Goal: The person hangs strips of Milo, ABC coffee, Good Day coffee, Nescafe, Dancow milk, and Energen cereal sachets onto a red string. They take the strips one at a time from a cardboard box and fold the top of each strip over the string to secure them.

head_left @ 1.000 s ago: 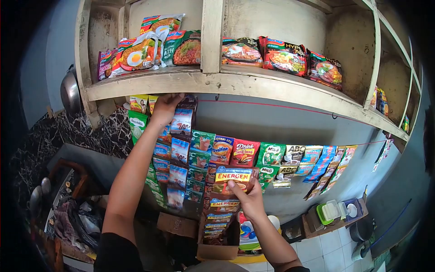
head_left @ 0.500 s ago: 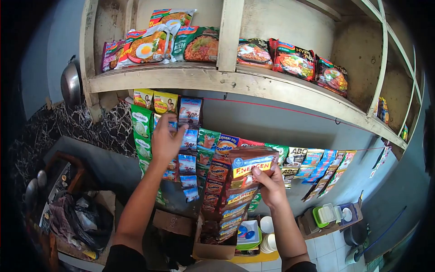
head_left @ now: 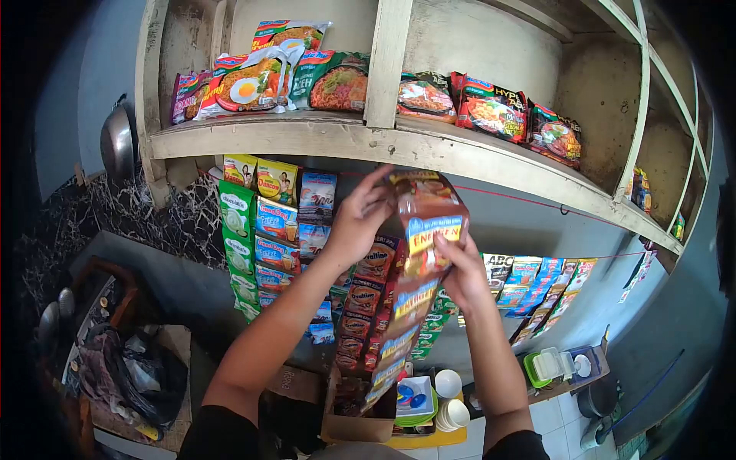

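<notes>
My right hand (head_left: 464, 270) grips a long strip of brown Energen sachets (head_left: 415, 303), thumb pressed on the front. The strip's top is raised close under the shelf edge, and its lower end hangs into a cardboard box (head_left: 360, 426). My left hand (head_left: 363, 218) is beside the strip's top, fingers apart and slightly bent, near the red string (head_left: 510, 198). Whether its fingertips touch the strip is hard to see. Left of it hang Good Day sachets (head_left: 277, 220), Dancow sachets (head_left: 277, 181) and green Chocolatos sachets (head_left: 237, 224). Ovaltine sachets (head_left: 372, 264) hang partly behind the strip.
Overhead, a wooden shelf (head_left: 307, 138) carries several instant noodle packs (head_left: 491, 107). More sachet strips (head_left: 524, 272) hang at the right. Below are white bowls (head_left: 454, 414) and green-lidded containers (head_left: 540, 366). A black plastic bag (head_left: 146, 368) lies at the lower left; a wok (head_left: 117, 142) hangs above.
My left hand has moved right, from the hanging sachets to the top of the Energen strip. My right hand has lifted the strip higher, near the string.
</notes>
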A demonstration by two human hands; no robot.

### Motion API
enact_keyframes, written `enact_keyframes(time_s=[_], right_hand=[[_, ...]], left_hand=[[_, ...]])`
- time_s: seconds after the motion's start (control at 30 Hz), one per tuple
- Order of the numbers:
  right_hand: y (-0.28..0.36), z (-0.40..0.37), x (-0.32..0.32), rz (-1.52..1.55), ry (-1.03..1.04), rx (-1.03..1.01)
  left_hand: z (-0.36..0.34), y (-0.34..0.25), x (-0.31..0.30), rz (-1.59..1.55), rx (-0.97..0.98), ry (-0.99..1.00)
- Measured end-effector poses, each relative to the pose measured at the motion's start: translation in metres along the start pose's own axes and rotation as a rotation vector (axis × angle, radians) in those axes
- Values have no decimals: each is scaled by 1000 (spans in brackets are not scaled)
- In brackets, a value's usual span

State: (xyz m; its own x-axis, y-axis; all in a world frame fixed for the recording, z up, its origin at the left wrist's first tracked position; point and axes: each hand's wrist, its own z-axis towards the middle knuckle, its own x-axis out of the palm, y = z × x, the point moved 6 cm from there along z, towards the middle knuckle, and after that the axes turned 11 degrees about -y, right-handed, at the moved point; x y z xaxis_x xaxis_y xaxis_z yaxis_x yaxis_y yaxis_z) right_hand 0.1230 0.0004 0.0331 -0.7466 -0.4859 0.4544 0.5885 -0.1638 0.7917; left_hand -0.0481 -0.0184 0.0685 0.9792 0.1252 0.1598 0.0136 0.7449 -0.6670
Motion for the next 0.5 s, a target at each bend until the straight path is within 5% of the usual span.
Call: enact_keyframes(time_s=[0.13, 0.27, 0.37, 0.5], right_hand=[[4, 48, 3, -41, -28, -23], [8, 85, -1, -62, -37, -32], [14, 96, 0, -63, -65, -51], [25, 106, 2, -79, -131, -58]], left_hand=[[8, 14, 4, -88, -261, -60], [-19, 10, 7, -34, -85, -86], [-46, 38, 7, 208, -58, -1], [-66, 63, 10, 110, -161, 14]])
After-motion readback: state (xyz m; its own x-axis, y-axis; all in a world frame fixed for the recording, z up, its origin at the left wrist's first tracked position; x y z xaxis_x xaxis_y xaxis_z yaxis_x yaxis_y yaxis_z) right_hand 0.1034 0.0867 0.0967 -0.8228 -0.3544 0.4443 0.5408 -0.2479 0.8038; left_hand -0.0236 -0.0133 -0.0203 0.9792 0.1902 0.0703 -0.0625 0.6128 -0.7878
